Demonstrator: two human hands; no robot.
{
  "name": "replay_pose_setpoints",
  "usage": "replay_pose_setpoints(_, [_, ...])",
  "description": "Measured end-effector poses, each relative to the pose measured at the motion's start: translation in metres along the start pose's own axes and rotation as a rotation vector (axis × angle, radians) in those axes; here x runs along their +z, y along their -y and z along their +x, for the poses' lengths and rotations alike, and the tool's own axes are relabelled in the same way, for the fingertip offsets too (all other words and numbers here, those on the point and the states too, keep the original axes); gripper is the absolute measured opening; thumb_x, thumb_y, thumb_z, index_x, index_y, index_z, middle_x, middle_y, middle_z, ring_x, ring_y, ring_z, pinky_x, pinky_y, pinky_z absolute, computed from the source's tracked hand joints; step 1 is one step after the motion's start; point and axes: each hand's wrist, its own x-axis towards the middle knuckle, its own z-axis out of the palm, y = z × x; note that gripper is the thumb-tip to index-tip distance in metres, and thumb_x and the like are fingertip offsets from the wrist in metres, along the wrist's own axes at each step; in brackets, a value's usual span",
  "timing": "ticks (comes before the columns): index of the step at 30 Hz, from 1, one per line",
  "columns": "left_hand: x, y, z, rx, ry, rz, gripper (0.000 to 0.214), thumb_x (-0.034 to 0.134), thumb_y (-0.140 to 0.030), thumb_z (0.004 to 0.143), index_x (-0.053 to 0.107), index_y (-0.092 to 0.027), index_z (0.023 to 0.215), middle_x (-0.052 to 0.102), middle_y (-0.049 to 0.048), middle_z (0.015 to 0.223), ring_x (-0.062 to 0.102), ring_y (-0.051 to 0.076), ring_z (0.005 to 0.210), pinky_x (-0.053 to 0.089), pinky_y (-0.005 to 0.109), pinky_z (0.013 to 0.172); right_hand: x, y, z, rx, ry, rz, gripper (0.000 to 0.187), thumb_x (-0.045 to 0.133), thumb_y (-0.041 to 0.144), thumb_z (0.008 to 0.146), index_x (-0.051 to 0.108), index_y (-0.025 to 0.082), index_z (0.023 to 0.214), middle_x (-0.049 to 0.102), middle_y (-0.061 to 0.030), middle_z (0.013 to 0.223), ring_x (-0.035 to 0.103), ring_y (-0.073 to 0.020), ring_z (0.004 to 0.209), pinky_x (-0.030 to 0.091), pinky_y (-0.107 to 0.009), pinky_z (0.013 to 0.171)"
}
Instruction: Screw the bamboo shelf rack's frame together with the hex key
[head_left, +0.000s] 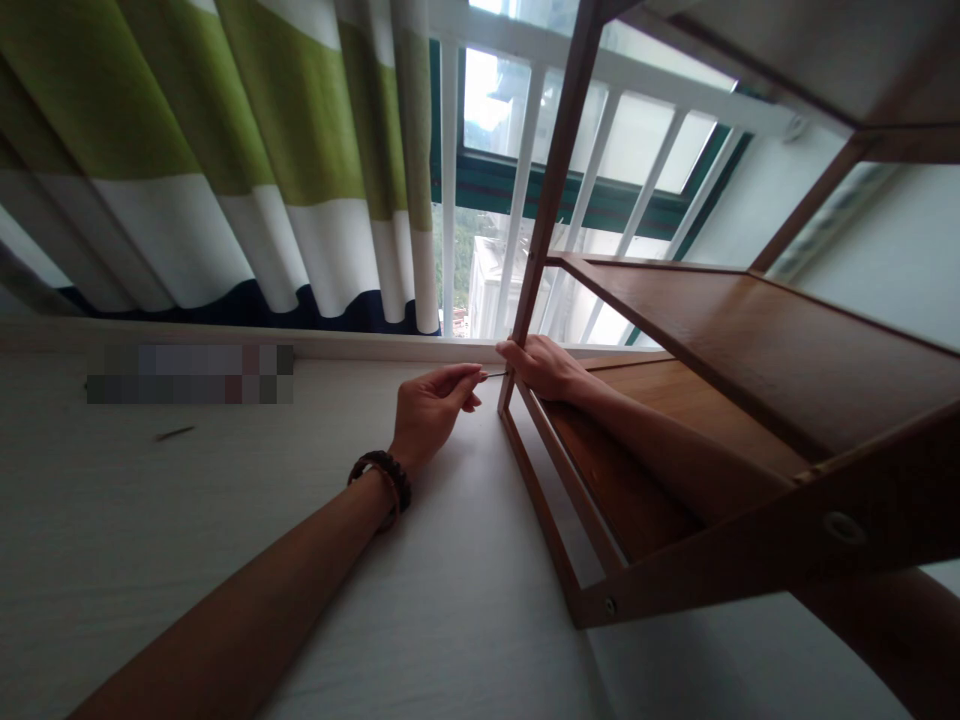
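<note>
A brown wooden shelf rack [750, 340] stands tilted on a white surface [225, 520], with its frame leg [551, 190] rising toward the window. My left hand [435, 405], with a dark bead bracelet on its wrist, pinches a thin metal tool [495, 376] whose tip points at the rack's far lower corner. Reaching through the rack's frame, my right hand [541, 366] is closed round that corner of the frame, just beside the tool's tip.
A green, white and navy striped curtain [225, 160] hangs at the back left. White window bars [517, 210] stand behind the rack. A small dark stick [174, 433] lies on the white surface at the left.
</note>
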Motion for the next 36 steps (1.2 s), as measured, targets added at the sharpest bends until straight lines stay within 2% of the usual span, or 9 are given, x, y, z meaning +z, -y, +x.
replay_pose_setpoints(9, [0.005,0.001,0.002,-0.091,-0.003,-0.116,0.037,0.070,-0.037,0.063,0.067,-0.011,0.090,0.070,0.0078,0.076,0.061,0.012,0.056,0.052,0.027,0.057,-0.001,0.001,-0.001,-0.003,0.005,-0.007,0.038,0.026,0.041,0.084,0.042,0.017,0.060,0.035,0.0016,0.053,0.033,-0.0103,0.051,0.024,-0.024,0.052])
replay_pose_setpoints(12, [0.004,0.004,0.003,-0.148,0.040,-0.167,0.039,0.069,-0.038,0.064,0.066,-0.011,0.092,0.070,0.0085,0.079,0.065,0.015,0.063,0.053,0.030,0.064,0.000,0.001,-0.001,-0.004,0.000,-0.001,0.038,0.026,0.042,0.084,0.042,0.017,0.060,0.035,0.0017,0.053,0.033,-0.0102,0.051,0.024,-0.024,0.051])
replay_pose_setpoints(15, [-0.002,0.006,0.006,-0.324,0.146,-0.230,0.039,0.065,-0.043,0.067,0.065,-0.009,0.086,0.069,0.0114,0.080,0.065,0.017,0.069,0.053,0.028,0.064,0.000,0.000,0.000,-0.008,-0.003,-0.002,0.037,0.027,0.041,0.084,0.041,0.017,0.060,0.035,0.0020,0.052,0.032,-0.0099,0.050,0.024,-0.024,0.051])
replay_pose_setpoints(17, [-0.009,0.005,0.010,-0.490,0.251,-0.246,0.040,0.063,-0.047,0.068,0.065,-0.008,0.079,0.067,0.0110,0.074,0.063,0.014,0.062,0.051,0.023,0.055,0.000,0.000,0.000,-0.011,-0.002,-0.004,0.036,0.027,0.041,0.083,0.040,0.017,0.059,0.034,0.0021,0.052,0.032,-0.0097,0.050,0.024,-0.024,0.051])
replay_pose_setpoints(20, [-0.021,0.001,0.018,-0.736,0.422,-0.263,0.038,0.064,-0.048,0.067,0.062,-0.010,0.069,0.057,0.0033,0.055,0.051,0.006,0.045,0.039,0.015,0.037,0.000,0.000,0.000,-0.005,0.003,-0.008,0.037,0.026,0.042,0.084,0.040,0.017,0.059,0.035,0.0017,0.053,0.032,-0.0099,0.050,0.024,-0.024,0.051])
replay_pose_setpoints(23, [-0.028,-0.003,0.026,-0.909,0.553,-0.264,0.038,0.064,-0.047,0.066,0.054,-0.012,0.058,0.044,-0.0028,0.046,0.038,0.003,0.037,0.027,0.012,0.030,0.000,-0.001,0.000,-0.001,0.006,-0.012,0.038,0.026,0.043,0.084,0.040,0.017,0.059,0.035,0.0017,0.053,0.032,-0.0100,0.050,0.024,-0.024,0.052])
replay_pose_setpoints(27, [-0.029,-0.006,0.029,-0.918,0.612,-0.338,0.034,0.065,-0.041,0.068,0.048,-0.015,0.057,0.032,-0.0071,0.045,0.026,0.001,0.036,0.019,0.011,0.029,0.001,-0.003,0.001,-0.012,0.003,-0.011,0.037,0.026,0.042,0.084,0.038,0.018,0.059,0.033,0.0022,0.052,0.031,-0.0098,0.050,0.024,-0.024,0.051])
replay_pose_setpoints(31, [-0.029,-0.008,0.029,-0.879,0.640,-0.385,0.031,0.063,-0.038,0.071,0.046,-0.016,0.058,0.029,-0.0073,0.047,0.026,0.003,0.038,0.019,0.012,0.030,0.001,-0.003,0.000,-0.010,0.002,-0.010,0.038,0.026,0.043,0.084,0.038,0.018,0.059,0.033,0.0020,0.053,0.031,-0.0099,0.050,0.024,-0.024,0.051])
replay_pose_setpoints(36, [-0.029,-0.006,0.031,-0.907,0.553,-0.427,0.025,0.060,-0.036,0.074,0.053,-0.014,0.066,0.032,-0.0064,0.049,0.030,0.003,0.040,0.023,0.011,0.031,0.000,-0.002,-0.001,-0.005,0.000,-0.024,0.040,0.024,0.044,0.085,0.039,0.017,0.059,0.034,0.0015,0.053,0.031,-0.0101,0.050,0.023,-0.024,0.050])
